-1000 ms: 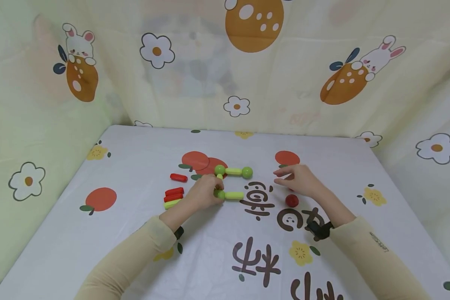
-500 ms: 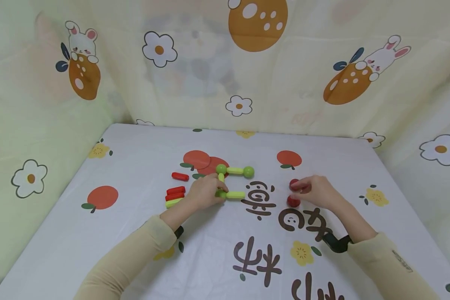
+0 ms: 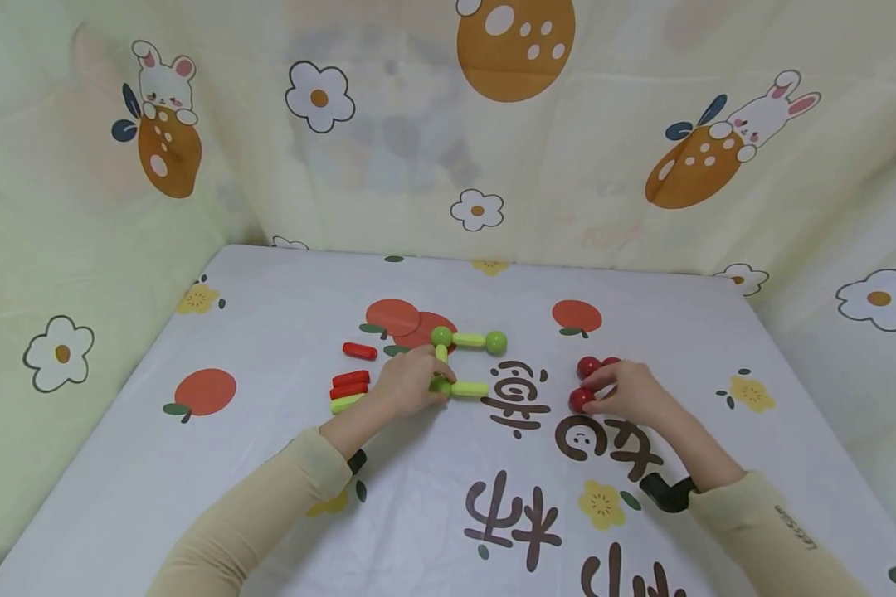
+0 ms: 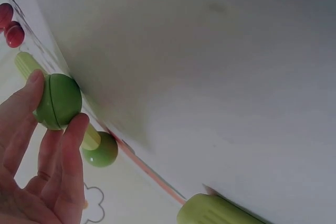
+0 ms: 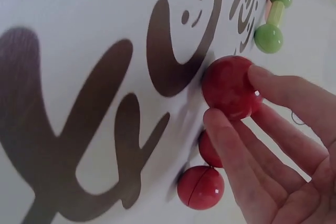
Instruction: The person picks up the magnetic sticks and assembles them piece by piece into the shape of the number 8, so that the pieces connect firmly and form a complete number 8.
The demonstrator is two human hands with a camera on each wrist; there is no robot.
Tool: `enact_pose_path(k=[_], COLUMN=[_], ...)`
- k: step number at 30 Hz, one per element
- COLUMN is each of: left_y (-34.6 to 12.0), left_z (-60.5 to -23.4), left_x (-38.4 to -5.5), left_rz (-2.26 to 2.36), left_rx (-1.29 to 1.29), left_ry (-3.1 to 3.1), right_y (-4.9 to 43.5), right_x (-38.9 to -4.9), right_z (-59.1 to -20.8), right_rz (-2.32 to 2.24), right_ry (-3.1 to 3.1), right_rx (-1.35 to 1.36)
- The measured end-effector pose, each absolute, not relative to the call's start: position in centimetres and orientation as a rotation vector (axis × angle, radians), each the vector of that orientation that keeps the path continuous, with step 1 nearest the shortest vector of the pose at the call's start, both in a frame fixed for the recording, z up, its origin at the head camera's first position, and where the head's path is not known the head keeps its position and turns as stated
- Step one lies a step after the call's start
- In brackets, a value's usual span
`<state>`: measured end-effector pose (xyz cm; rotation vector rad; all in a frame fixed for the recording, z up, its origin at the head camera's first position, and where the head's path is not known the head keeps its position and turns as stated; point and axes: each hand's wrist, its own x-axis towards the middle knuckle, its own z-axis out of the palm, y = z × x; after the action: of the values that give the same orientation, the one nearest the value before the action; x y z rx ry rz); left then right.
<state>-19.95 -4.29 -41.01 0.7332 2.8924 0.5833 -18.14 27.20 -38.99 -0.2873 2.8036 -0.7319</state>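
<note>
My left hand [image 3: 412, 381] pinches a green ball [image 4: 63, 100] between thumb and fingers. This ball forms the near corner of a green ball-and-rod figure. One light green rod [image 3: 469, 389] points right from it; another rod [image 3: 441, 354] runs to a far green ball [image 3: 441, 336]. From there a third rod [image 3: 469, 340] leads to an end ball [image 3: 496, 342]. My right hand [image 3: 630, 394] holds a glossy red ball [image 5: 228, 87] by thumb and fingertips, low over the cloth. Two more red balls [image 3: 588, 367] lie just behind it, one partly hidden by the fingers.
Left of my left hand lie several loose rods: a single red rod [image 3: 360, 351], two red rods [image 3: 350, 384] side by side, and a light green rod [image 3: 346, 404]. A printed white cloth [image 3: 269, 323] covers the table. A patterned curtain [image 3: 388, 166] hangs behind and at both sides.
My right hand has come from above and left of the red balls, moved right and down, and now grips the nearest one. My left hand stays on the green ball.
</note>
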Motion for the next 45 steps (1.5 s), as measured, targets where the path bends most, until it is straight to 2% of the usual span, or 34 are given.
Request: enact_pose_path(k=[19, 29, 45], left_y=[-4.4, -4.4, -4.6], left_z=[-40.9, -40.7, -40.7], left_x=[-20.2, -20.1, -20.1], left_rz=[0.594, 0.595, 0.612], left_rx=[0.728, 0.721, 0.733], left_ry=[2.872, 2.872, 2.872], right_y=[24.3, 21.9, 19.7], right_x=[-18.6, -19.3, -20.0], right_z=[-39.5, -40.4, -41.4], right_rz=[-0.816, -0.924, -1.051], right_ry=[2.772, 2.712, 2.674], right_rx=[-0.343, -0.229, -0.258])
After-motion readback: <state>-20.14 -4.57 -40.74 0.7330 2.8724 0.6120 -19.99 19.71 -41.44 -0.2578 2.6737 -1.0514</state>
